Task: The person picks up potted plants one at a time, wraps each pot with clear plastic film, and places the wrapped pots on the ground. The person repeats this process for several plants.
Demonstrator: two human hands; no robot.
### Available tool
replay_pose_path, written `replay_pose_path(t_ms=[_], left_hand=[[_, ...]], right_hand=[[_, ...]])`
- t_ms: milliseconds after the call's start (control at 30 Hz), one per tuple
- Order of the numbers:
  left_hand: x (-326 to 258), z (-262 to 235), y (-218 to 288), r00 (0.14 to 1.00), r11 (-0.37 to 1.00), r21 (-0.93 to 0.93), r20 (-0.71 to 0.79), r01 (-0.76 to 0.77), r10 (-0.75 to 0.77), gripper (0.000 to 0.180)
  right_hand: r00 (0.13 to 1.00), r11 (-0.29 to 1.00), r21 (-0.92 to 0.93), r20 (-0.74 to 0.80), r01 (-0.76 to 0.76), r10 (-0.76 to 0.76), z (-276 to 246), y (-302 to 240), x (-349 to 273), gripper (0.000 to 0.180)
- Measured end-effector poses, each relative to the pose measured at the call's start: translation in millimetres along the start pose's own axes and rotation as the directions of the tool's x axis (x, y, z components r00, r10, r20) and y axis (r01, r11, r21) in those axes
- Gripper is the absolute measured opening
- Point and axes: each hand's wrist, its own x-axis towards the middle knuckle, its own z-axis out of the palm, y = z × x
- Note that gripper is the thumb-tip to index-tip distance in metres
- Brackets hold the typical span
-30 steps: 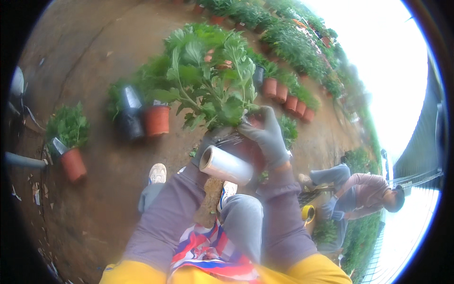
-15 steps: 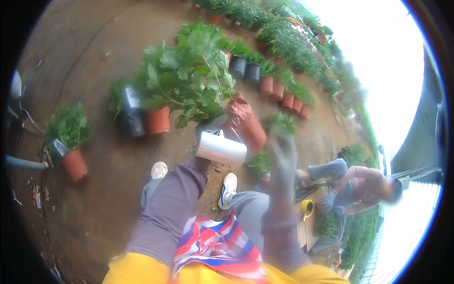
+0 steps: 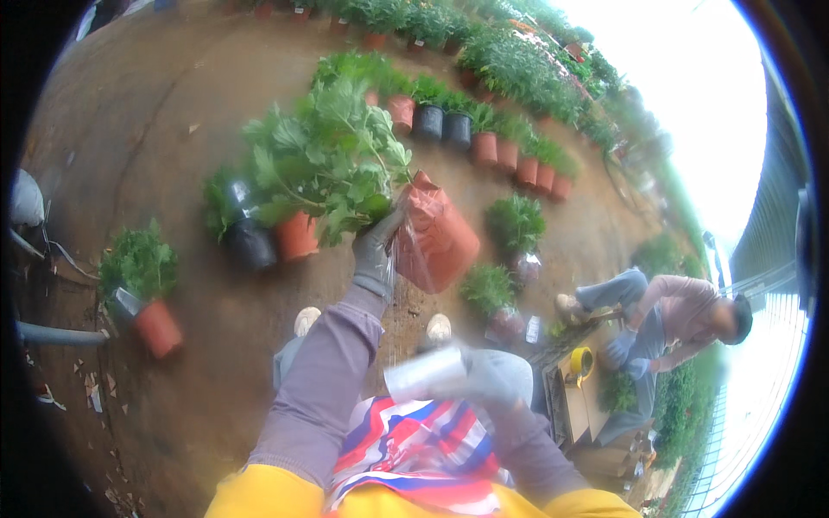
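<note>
My left hand (image 3: 376, 250), in a grey glove, is raised and grips the rim of an orange plastic grow bag (image 3: 436, 240) that hangs tilted in the air. A leafy green plant (image 3: 332, 164) sticks out of the bag to the left. My right hand (image 3: 484, 380), also gloved, is low near my lap and holds a white roll (image 3: 425, 375); it looks blurred. My knees and two light shoes show below the bag.
Potted plants in orange and black pots (image 3: 276, 237) stand on the bare brown soil, with one more at left (image 3: 147, 298) and a long row (image 3: 492, 142) behind. A person (image 3: 665, 319) crouches at right by a yellow cup (image 3: 580, 361).
My right hand has let go of the bag and dropped to my lap, taking the white roll. My left hand has lifted the plant bag higher and to the left.
</note>
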Motion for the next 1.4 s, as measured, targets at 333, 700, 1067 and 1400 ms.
replay_pose_path(t_ms=[333,700,1067,1400], left_hand=[[-2,-26,-22,0.916,0.935,-0.074,0.24,0.348,-0.322,0.036],[-23,-9,-32,0.922,0.921,0.213,0.143,0.326,-0.359,0.025],[-10,-6,-43,0.997,0.995,0.078,0.047,-0.069,0.065,0.027],[-10,-19,-23,0.992,0.988,-0.106,-0.057,0.109,-0.116,0.032]], right_hand=[[0.77,0.869,-0.197,-0.403,0.455,-0.494,-116,-49,130,0.021],[0.792,0.843,-0.021,-0.333,0.537,-0.513,-38,-82,78,0.044],[0.743,0.766,-0.373,-0.24,0.524,-0.625,49,-81,13,0.059],[0.947,0.993,0.111,-0.32,0.028,0.009,19,29,-34,0.039]])
